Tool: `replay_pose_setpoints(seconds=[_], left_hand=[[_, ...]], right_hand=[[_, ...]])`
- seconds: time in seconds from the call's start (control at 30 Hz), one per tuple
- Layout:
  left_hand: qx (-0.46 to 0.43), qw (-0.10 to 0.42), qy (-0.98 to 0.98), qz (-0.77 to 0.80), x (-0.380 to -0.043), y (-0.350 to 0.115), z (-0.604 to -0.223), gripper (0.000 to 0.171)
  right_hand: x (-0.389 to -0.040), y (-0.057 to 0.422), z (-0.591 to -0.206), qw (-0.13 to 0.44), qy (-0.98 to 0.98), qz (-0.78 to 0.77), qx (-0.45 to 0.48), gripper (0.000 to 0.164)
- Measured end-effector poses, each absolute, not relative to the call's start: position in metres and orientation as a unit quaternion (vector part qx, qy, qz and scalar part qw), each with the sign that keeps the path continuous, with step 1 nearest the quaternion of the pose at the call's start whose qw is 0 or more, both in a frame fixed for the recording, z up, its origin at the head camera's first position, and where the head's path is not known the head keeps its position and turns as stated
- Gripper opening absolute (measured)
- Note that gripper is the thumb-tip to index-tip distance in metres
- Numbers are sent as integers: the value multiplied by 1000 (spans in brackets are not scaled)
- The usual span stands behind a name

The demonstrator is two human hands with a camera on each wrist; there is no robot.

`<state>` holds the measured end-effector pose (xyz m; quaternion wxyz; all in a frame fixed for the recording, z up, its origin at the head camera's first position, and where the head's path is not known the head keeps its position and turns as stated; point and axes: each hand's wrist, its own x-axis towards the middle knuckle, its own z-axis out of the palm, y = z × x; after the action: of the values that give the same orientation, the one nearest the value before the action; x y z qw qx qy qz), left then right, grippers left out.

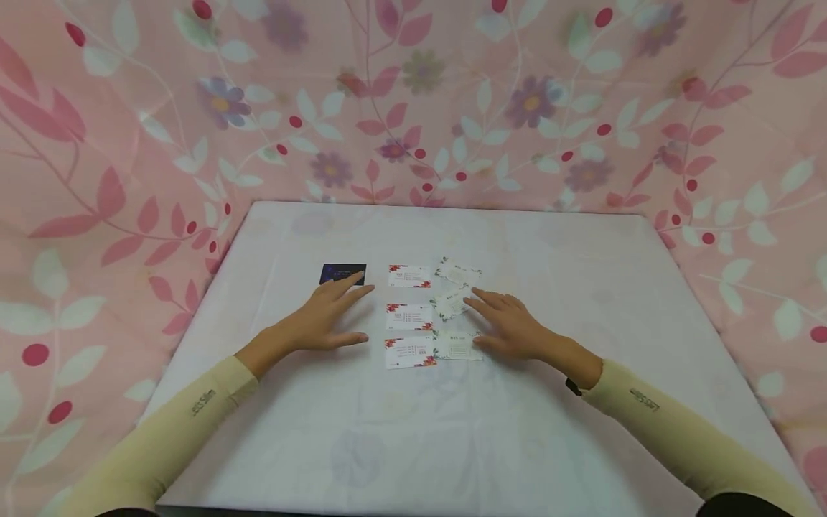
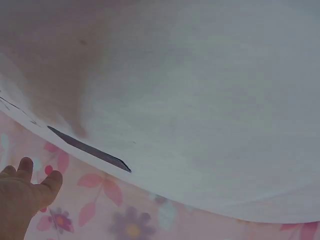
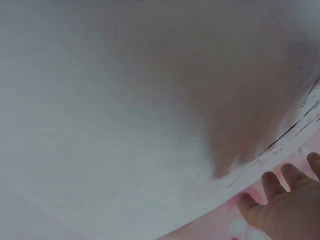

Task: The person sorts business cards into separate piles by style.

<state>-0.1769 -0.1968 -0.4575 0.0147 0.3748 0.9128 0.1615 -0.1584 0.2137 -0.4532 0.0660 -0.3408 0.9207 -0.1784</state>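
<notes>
Several printed cards lie on the white table. In the head view my left hand [image 1: 326, 316] reaches in with fingers extended, its fingertips overlapping a black card [image 1: 336, 271]. Down the middle runs a column of three white cards with red-orange corner prints: a far one [image 1: 413, 277], a middle one [image 1: 409, 317] and a near one [image 1: 410, 352]. Right of them are three pale cards with green leaf prints: a tilted far one [image 1: 457, 271], a tilted middle one [image 1: 450, 303] and a near one [image 1: 457, 346]. My right hand [image 1: 513, 327] has its fingers spread, fingertips at the right edges of the leaf-print cards.
A white cloth covers the table [image 1: 549, 445]. Pink floral fabric [image 1: 413, 93] hangs behind it and along both sides. The black card [image 2: 92, 150] shows edge-on in the left wrist view, near the table's far edge.
</notes>
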Motion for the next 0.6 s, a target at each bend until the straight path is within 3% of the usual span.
replay_pose_setpoints(seconds=[0.17, 0.4, 0.6], left_hand=[[389, 32, 900, 192, -191, -166, -461, 90], [362, 81, 908, 192, -203, -143, -467, 79], [330, 109, 921, 176, -210, -130, -473, 75]], right_hand=[[-177, 187, -452, 63, 904, -239, -348, 70], [-189, 146, -452, 129, 904, -260, -314, 66], [-194, 122, -457, 126, 914, -218, -319, 58]])
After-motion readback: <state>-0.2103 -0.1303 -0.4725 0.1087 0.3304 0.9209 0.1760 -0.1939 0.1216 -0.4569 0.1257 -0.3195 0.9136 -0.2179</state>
